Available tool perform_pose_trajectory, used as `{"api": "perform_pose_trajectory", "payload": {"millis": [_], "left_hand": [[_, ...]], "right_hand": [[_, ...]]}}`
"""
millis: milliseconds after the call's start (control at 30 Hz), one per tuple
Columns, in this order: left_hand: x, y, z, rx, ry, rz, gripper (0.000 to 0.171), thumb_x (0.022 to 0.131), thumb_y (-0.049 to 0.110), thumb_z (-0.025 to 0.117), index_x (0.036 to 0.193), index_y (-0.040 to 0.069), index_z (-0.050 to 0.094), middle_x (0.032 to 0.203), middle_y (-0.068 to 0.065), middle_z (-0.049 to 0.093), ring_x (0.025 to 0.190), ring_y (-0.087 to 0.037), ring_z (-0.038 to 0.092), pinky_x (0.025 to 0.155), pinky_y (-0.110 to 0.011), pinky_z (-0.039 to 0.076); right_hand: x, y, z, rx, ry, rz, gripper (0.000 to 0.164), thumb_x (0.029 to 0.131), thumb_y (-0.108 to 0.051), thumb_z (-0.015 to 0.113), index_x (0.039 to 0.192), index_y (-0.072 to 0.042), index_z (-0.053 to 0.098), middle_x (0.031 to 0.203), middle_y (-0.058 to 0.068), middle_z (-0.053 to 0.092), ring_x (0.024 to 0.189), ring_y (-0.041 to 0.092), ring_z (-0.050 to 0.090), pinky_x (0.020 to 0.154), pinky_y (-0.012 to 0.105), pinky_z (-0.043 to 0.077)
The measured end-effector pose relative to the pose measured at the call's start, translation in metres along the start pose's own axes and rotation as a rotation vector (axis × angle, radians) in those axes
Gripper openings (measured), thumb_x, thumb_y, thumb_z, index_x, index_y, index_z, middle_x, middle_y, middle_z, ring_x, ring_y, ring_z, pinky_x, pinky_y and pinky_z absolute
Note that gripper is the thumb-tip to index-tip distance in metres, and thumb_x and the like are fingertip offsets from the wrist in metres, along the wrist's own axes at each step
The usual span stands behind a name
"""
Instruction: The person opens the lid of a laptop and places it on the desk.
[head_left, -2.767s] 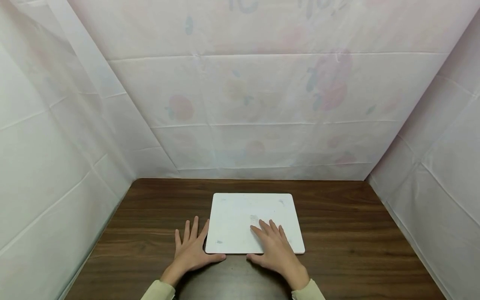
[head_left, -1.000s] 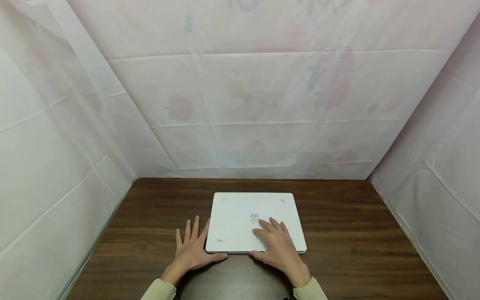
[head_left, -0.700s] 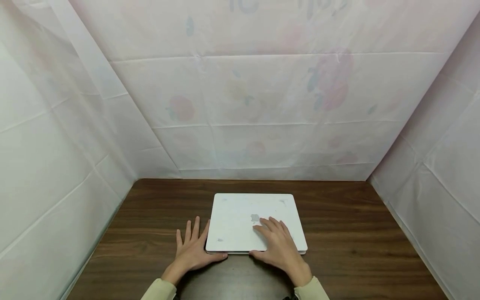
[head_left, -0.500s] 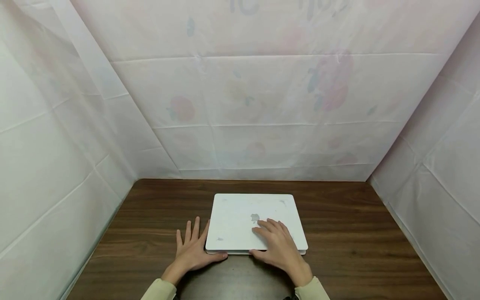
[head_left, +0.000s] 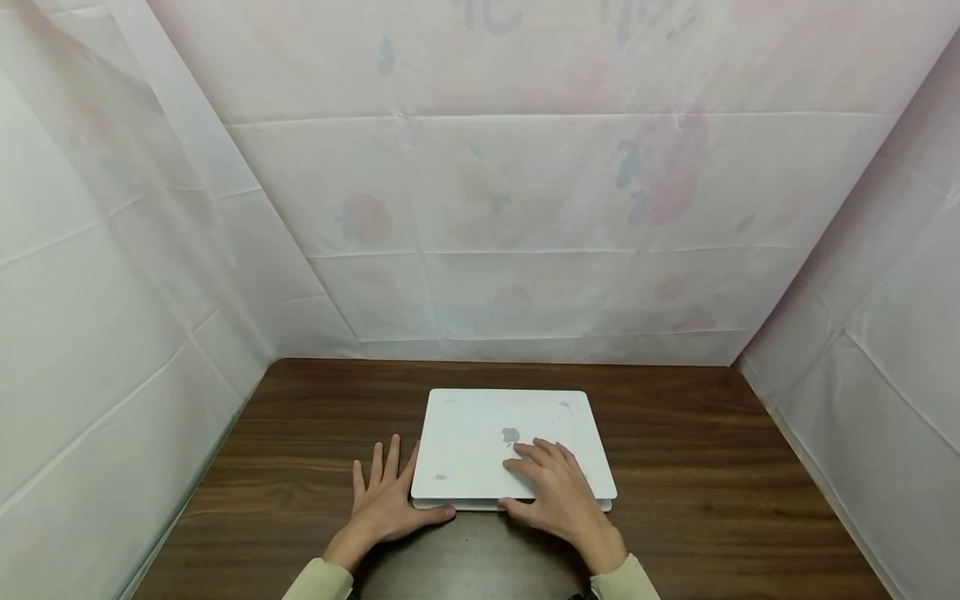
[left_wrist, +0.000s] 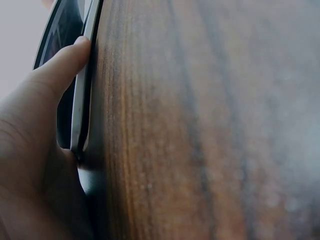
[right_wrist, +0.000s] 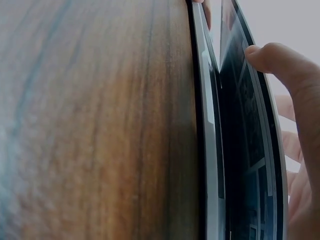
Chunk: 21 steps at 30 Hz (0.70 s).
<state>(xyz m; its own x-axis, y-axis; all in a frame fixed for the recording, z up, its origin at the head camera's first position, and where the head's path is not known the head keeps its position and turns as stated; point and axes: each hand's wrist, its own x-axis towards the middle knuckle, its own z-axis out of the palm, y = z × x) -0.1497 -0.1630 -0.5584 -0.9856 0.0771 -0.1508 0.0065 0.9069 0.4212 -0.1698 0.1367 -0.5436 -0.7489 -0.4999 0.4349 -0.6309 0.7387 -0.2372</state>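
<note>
A silver-white laptop (head_left: 465,446) lies on the dark wooden table, its lid raised a little off the base along the near edge. In the head view my left hand (head_left: 384,503) has its fingers spread beside the near left corner, the thumb lying along the front edge of the base. The left wrist view shows that thumb (left_wrist: 65,62) against the base (left_wrist: 79,107). My right hand (head_left: 561,502) holds the lid's near edge, fingers over the top. In the right wrist view its thumb (right_wrist: 275,57) touches the screen side (right_wrist: 245,120), a gap showing above the base (right_wrist: 212,165).
Wood-grained table (head_left: 697,450) surrounds the laptop on both sides. A pale cloth with faded fruit prints (head_left: 525,183) hangs behind it, and white cloth sides (head_left: 97,333) close in left and right.
The laptop lid has risen slightly from the base at the near edge, with my right hand lifting along with it. The left hand has stayed almost in place.
</note>
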Motion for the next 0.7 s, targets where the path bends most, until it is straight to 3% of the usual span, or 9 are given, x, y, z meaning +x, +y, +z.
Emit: {"api": "perform_pose_trajectory", "payload": {"millis": [200,433,700], "left_hand": [[0.000,-0.001,0.002,-0.023,0.005,-0.002,0.132,0.064,0.089,0.070,0.165,0.017,0.025,0.173,-0.021,0.004,0.158,-0.050,-0.002,0.117,-0.074,-0.013],[0.006,-0.010,0.015,-0.038,0.054,0.019,0.136,0.059,0.094,0.067,0.164,0.018,0.028,0.173,-0.020,0.004,0.157,-0.050,-0.003,0.117,-0.072,-0.014],[0.002,-0.007,0.009,-0.060,0.056,0.032,0.133,0.063,0.092,0.068,0.165,0.019,0.027,0.173,-0.022,0.005,0.157,-0.050,-0.003,0.117,-0.072,-0.016]], "right_hand": [[0.003,-0.001,-0.004,-0.015,-0.004,-0.007,0.045,0.079,-0.052,0.085,0.114,-0.025,0.078,0.128,0.001,0.072,0.124,0.033,0.063,0.101,0.058,0.049],[0.005,-0.001,-0.006,-0.032,0.028,-0.040,0.043,0.078,-0.051,0.085,0.112,-0.026,0.079,0.124,-0.001,0.074,0.120,0.028,0.066,0.098,0.050,0.052],[0.007,-0.001,-0.006,-0.021,0.069,-0.071,0.040,0.076,-0.048,0.087,0.108,-0.026,0.079,0.119,-0.003,0.074,0.116,0.026,0.067,0.093,0.048,0.054]]}}
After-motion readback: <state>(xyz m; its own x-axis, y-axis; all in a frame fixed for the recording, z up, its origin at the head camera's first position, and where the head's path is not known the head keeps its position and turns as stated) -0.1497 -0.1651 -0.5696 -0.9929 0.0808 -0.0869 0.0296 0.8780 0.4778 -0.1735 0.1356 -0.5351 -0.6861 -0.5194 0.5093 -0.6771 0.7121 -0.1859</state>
